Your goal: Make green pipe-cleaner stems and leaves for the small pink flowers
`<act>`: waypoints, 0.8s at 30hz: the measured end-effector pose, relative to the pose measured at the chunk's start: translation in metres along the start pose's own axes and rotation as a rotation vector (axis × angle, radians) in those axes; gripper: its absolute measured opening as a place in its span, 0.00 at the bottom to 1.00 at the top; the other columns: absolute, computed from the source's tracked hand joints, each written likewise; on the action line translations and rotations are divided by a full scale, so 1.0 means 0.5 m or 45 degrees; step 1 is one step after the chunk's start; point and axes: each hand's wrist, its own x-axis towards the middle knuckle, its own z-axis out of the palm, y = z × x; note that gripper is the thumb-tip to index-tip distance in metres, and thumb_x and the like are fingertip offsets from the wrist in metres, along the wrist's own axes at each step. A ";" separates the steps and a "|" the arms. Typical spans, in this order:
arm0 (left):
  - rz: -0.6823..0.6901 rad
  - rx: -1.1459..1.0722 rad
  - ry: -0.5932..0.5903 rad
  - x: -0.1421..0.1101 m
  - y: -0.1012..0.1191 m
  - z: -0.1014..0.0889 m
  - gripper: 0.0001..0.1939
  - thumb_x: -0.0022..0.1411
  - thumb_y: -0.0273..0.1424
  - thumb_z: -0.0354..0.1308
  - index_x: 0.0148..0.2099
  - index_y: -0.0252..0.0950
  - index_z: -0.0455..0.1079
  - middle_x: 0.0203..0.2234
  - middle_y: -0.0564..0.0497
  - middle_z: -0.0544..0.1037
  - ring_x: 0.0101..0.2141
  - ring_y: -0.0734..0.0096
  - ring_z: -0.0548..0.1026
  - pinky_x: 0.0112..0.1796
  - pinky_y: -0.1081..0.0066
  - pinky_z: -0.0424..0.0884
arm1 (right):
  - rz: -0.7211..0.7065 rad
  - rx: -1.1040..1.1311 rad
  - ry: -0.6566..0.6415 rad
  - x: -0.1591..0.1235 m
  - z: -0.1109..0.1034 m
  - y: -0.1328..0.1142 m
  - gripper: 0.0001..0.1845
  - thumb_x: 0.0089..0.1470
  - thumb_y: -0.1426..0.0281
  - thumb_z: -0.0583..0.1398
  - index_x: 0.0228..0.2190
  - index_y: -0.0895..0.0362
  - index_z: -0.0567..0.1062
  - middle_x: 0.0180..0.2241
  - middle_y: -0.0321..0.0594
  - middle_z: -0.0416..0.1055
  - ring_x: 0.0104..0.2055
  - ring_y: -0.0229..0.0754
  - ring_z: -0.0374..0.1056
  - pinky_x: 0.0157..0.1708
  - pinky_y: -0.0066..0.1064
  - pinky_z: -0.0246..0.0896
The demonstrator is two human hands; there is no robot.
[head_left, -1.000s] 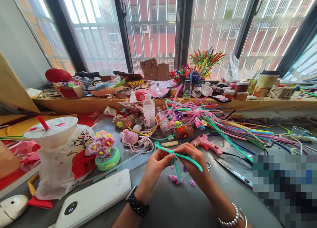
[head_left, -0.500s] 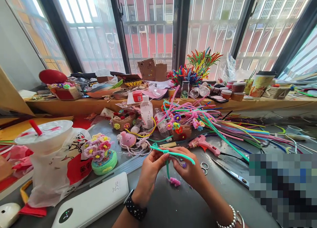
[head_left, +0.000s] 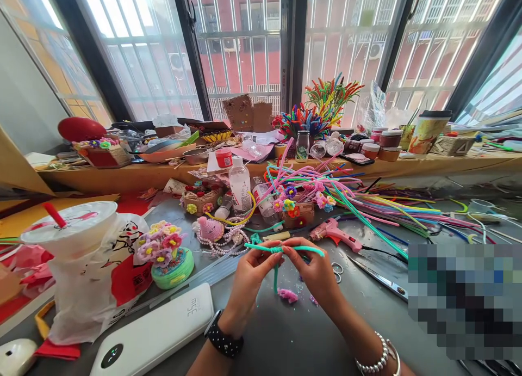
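Both hands meet above the grey table, pinching a green pipe cleaner (head_left: 306, 250) at a twisted knot. My left hand (head_left: 253, 272) is closed on it left of the knot, and one end pokes out past the fingers. My right hand (head_left: 312, 270) grips it by thumb and fingers at the knot's right side; the other end runs out over that hand. A green stem hangs straight down below the knot. Under the hands lies a pink fuzzy piece (head_left: 287, 295) on the table; whether the stem touches it I cannot tell.
A pink glue gun (head_left: 336, 234), small scissors (head_left: 337, 271) and large scissors (head_left: 381, 279) lie to the right. Pipe cleaners (head_left: 391, 210) sprawl behind. On the left stand a white power bank (head_left: 157, 332), a flower pot ornament (head_left: 173, 264) and a bagged drink cup (head_left: 77, 229).
My right fingers have moved in from along the pipe cleaner to pinch beside the knot. The long end now lies flatter. The view has shifted slightly to the right.
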 end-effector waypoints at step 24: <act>-0.011 0.161 -0.116 0.003 0.010 -0.007 0.11 0.45 0.31 0.61 0.33 0.33 0.72 0.28 0.48 0.76 0.27 0.71 0.71 0.31 0.73 0.66 | 0.178 0.139 0.019 0.006 -0.003 0.004 0.11 0.47 0.62 0.55 0.24 0.58 0.70 0.19 0.36 0.68 0.23 0.37 0.66 0.25 0.28 0.64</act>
